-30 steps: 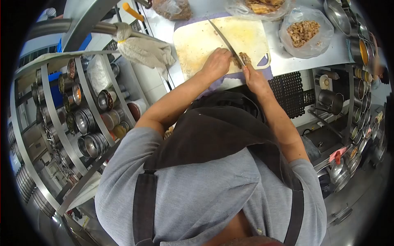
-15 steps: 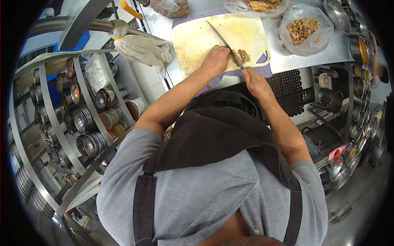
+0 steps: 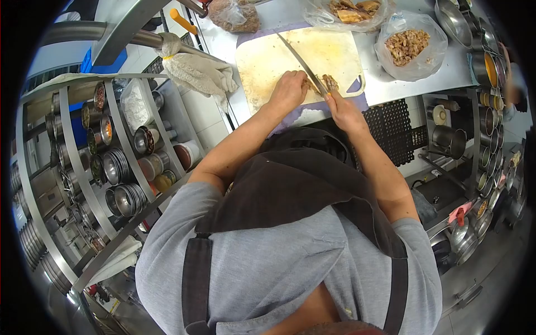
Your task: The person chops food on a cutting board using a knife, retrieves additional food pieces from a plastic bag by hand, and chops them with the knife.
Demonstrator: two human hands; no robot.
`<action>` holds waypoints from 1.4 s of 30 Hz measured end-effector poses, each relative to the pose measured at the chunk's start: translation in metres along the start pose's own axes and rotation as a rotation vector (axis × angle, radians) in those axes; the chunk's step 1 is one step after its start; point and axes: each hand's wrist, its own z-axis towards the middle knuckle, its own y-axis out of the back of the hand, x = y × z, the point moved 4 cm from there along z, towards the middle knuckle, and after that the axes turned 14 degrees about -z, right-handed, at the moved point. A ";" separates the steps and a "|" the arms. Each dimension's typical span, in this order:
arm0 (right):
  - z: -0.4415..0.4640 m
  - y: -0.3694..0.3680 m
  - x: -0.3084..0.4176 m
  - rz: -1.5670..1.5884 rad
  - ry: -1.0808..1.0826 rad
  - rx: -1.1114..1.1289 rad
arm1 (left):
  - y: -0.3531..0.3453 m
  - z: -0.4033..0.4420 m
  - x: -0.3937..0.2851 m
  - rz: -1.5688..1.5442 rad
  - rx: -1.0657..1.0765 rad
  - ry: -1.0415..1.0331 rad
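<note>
A long knife [image 3: 300,60] lies slantwise over a stained cream cutting board [image 3: 257,58], its tip pointing to the far left. My right hand [image 3: 344,113] is wrapped round its handle at the board's near edge. Left of the blade, my left hand [image 3: 290,89] rests on the board with fingers curled, close to the knife. Under those fingertips is a browned piece of what looks like cooked meat [image 3: 310,84], mostly hidden. Small chopped brown pieces [image 3: 330,82] lie just right of the blade.
Behind the board are a bag of brown food [image 3: 237,15] and a bag of larger browned pieces [image 3: 354,11]. An open plastic bag of chopped pieces [image 3: 407,47] stands to the right, near metal bowls [image 3: 453,22]. A towel [image 3: 195,70] hangs left, beside a shelf rack [image 3: 84,162].
The camera view has shifted slightly. My left hand has drawn a little nearer to me and left, and my right hand has moved slightly left with the knife.
</note>
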 end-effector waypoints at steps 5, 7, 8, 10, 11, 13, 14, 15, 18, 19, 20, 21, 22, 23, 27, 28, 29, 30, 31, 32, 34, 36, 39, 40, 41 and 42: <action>0.001 -0.004 0.001 0.007 0.016 0.051 | -0.004 -0.002 0.005 -0.007 -0.010 -0.023; 0.002 -0.002 0.002 0.005 0.010 0.067 | -0.006 -0.001 0.007 -0.021 -0.016 -0.030; 0.001 -0.002 0.002 -0.003 0.007 0.081 | -0.006 -0.002 0.008 -0.025 -0.020 -0.038; 0.002 -0.002 0.001 -0.011 0.008 0.097 | -0.007 -0.002 0.008 -0.026 -0.026 -0.043; 0.003 -0.003 -0.001 -0.004 0.008 0.084 | -0.007 -0.002 0.009 -0.016 -0.028 -0.038; 0.007 -0.011 0.000 0.006 0.007 0.075 | -0.007 -0.004 0.010 -0.004 -0.028 -0.029; 0.011 -0.017 0.001 -0.012 -0.017 0.080 | -0.007 -0.005 0.010 -0.004 -0.012 -0.026; 0.016 -0.019 0.002 -0.034 -0.040 0.079 | -0.007 -0.003 0.009 -0.004 -0.001 -0.029; 0.020 -0.020 0.004 -0.019 -0.038 0.061 | -0.003 -0.001 0.006 -0.006 0.006 -0.068; 0.019 -0.021 0.002 -0.020 -0.038 0.051 | -0.004 -0.001 0.006 -0.003 0.005 -0.078; 0.020 -0.023 0.000 -0.024 -0.036 0.048 | -0.004 -0.001 0.007 0.000 -0.002 -0.080; 0.018 -0.023 0.001 -0.027 -0.037 0.050 | -0.004 -0.003 0.006 0.001 -0.006 -0.079; 0.016 -0.022 0.000 -0.028 -0.038 0.047 | -0.005 -0.004 0.005 0.001 -0.006 -0.082; 0.015 -0.020 0.000 -0.026 -0.032 0.045 | -0.004 -0.007 0.004 -0.010 -0.039 -0.101; 0.008 -0.004 0.009 -0.016 0.033 -0.037 | 0.006 -0.016 0.003 -0.076 -0.130 0.036; 0.007 0.000 0.012 -0.019 0.037 -0.036 | 0.009 -0.016 0.001 -0.076 -0.134 0.037; 0.005 0.003 0.014 -0.038 0.050 -0.034 | 0.011 -0.016 0.001 -0.039 -0.125 0.062; 0.003 0.004 0.016 -0.056 0.062 -0.031 | 0.012 -0.016 0.001 -0.003 -0.115 0.088; 0.003 0.002 0.016 -0.058 0.064 -0.027 | 0.012 -0.016 0.001 -0.005 -0.118 0.092; 0.004 0.001 0.017 -0.079 0.085 -0.033 | 0.010 -0.015 -0.002 -0.006 -0.110 0.025; 0.006 -0.003 0.017 -0.100 0.107 -0.036 | 0.005 -0.013 0.000 -0.007 -0.102 -0.038; 0.009 -0.007 0.016 -0.155 0.110 -0.023 | 0.001 -0.009 0.004 0.038 -0.114 -0.053; 0.009 -0.008 0.016 -0.152 0.103 -0.028 | -0.001 -0.009 0.007 0.007 -0.128 -0.080; 0.009 -0.008 0.016 -0.149 0.100 -0.025 | -0.002 -0.009 0.008 0.006 -0.124 -0.078; 0.010 -0.007 0.017 -0.153 0.089 -0.003 | -0.002 -0.009 0.009 0.012 -0.123 -0.078; 0.011 -0.009 0.017 -0.156 0.076 0.020 | -0.002 -0.009 0.011 0.017 -0.120 -0.078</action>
